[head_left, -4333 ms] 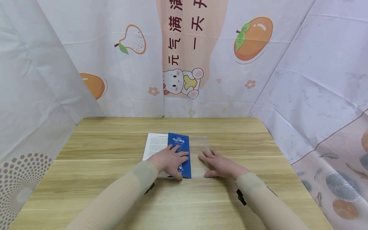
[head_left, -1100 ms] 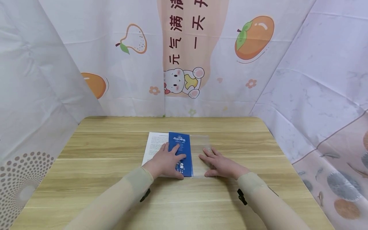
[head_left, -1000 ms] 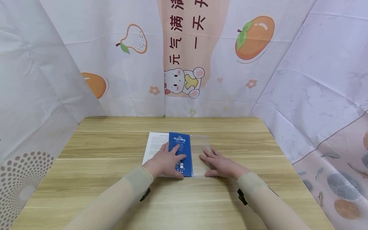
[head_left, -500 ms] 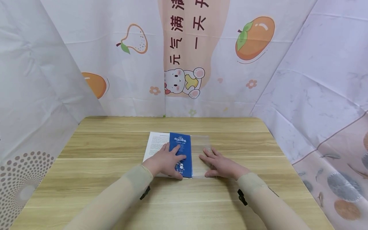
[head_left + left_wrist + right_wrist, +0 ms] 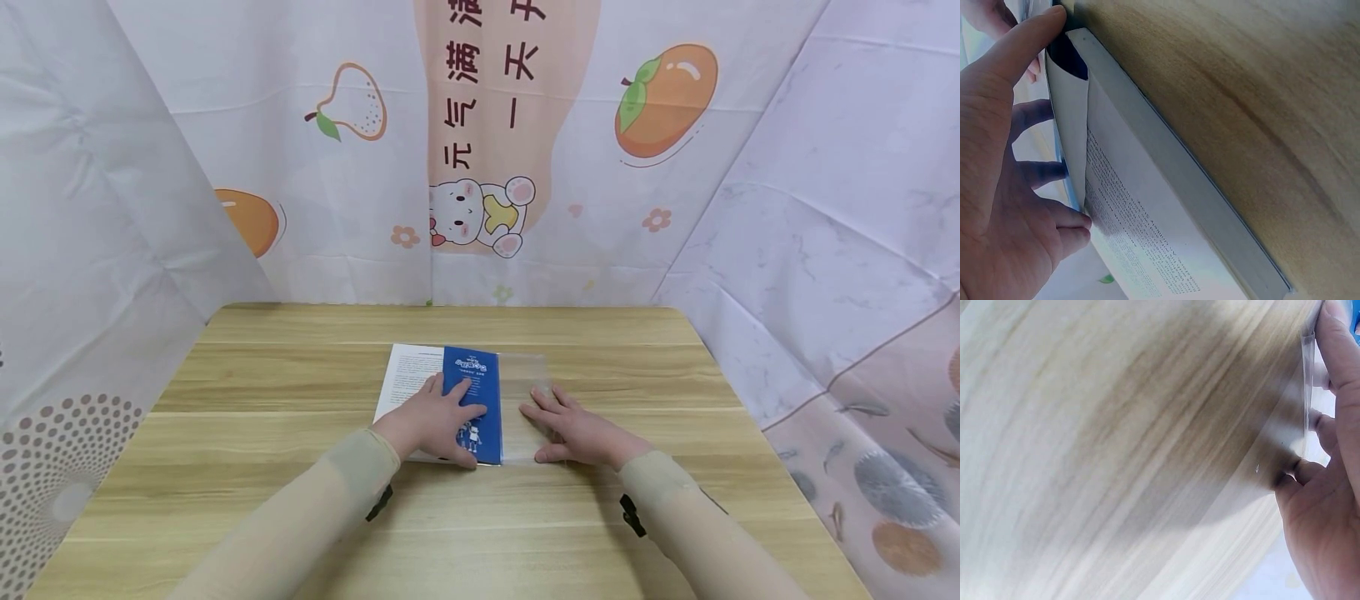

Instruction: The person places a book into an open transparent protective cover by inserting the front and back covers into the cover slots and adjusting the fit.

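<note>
A thick book lies on the table with a printed white page (image 5: 408, 375) on its left and a blue cover flap (image 5: 486, 392) folded over that page. Spread across the flap, my left hand (image 5: 431, 423) presses it with straight fingers. The left wrist view has the book's page block (image 5: 1166, 156) from the side, the flap bowed slightly up from the page near my thumb. Clear plastic film (image 5: 521, 367) extends to the right of the flap. On this film my right hand (image 5: 573, 429) rests, fingers extended and apart; its fingertips meet the film's edge (image 5: 1307, 387) in the right wrist view.
The wooden table (image 5: 300, 367) stretches out on all sides of the book. Behind it hangs a printed curtain (image 5: 525, 275), with further cloth (image 5: 750, 250) at the right side. Dark straps (image 5: 632, 515) sit under both sleeved wrists.
Compared with about four seconds ago, my left hand is slightly farther left on the flap, uncovering more of its printed figures. My right hand stays in place on the film.
</note>
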Demonstrator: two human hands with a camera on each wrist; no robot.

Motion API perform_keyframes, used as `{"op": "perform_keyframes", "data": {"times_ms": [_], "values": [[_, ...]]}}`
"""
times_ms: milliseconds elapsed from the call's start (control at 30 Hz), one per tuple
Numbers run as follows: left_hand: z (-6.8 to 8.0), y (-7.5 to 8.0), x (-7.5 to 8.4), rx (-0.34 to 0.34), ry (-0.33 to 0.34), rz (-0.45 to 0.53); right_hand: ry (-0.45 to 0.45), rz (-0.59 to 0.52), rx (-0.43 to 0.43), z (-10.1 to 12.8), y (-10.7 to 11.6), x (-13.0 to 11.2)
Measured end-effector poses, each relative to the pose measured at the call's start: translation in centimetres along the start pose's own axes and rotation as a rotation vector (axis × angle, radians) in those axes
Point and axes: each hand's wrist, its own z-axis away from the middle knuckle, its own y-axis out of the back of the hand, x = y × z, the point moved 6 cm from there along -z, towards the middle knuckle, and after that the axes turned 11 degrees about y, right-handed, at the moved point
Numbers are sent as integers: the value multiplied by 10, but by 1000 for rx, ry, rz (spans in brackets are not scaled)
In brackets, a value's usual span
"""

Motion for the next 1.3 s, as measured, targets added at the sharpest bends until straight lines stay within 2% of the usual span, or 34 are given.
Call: {"op": "perform_keyframes", "data": {"times_ms": [800,1300], "values": [[5,6,7,19,-4,-26,3,-3,3,0,0,2],[5,13,19,60,-26,-125,1,-10,4,2,1,0]]}}
